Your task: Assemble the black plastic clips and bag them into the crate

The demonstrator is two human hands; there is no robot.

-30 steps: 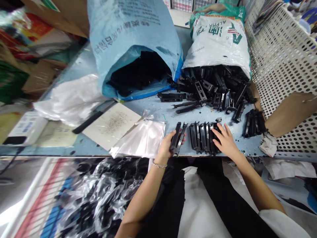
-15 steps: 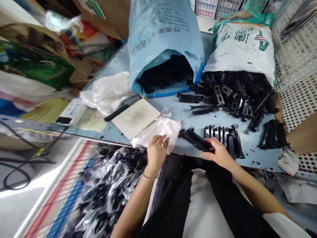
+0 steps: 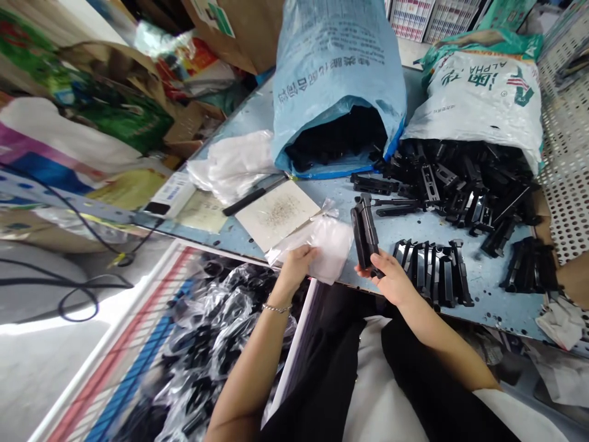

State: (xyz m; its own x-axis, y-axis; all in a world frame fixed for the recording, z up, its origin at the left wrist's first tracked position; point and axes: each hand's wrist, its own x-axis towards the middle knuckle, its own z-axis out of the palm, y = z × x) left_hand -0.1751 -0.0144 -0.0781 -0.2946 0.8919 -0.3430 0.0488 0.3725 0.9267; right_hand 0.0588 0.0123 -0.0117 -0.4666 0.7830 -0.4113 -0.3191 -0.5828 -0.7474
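Observation:
My right hand (image 3: pixel 389 276) is closed round the lower end of a pair of long black plastic parts (image 3: pixel 364 230), which stand nearly upright above the table edge. My left hand (image 3: pixel 298 265) pinches the edge of a stack of thin clear plastic bags (image 3: pixel 334 245) lying at the front of the table. Just right of my right hand, a row of similar black parts (image 3: pixel 433 270) lies side by side. A white card (image 3: pixel 278 212) with brown specks is partly under the bags.
A blue sack (image 3: pixel 335 73) and a white sack (image 3: pixel 483 104) lie open, black parts (image 3: pixel 460 184) spilling from the white one. Below the table edge, a wire-sided bin (image 3: pixel 151 294) holds bagged black pieces. A perforated panel (image 3: pixel 568 166) stands at the right.
My right hand has turned the black parts from slanting to nearly upright. The fingers of my left hand have closed on the plastic bags. The view has shifted left.

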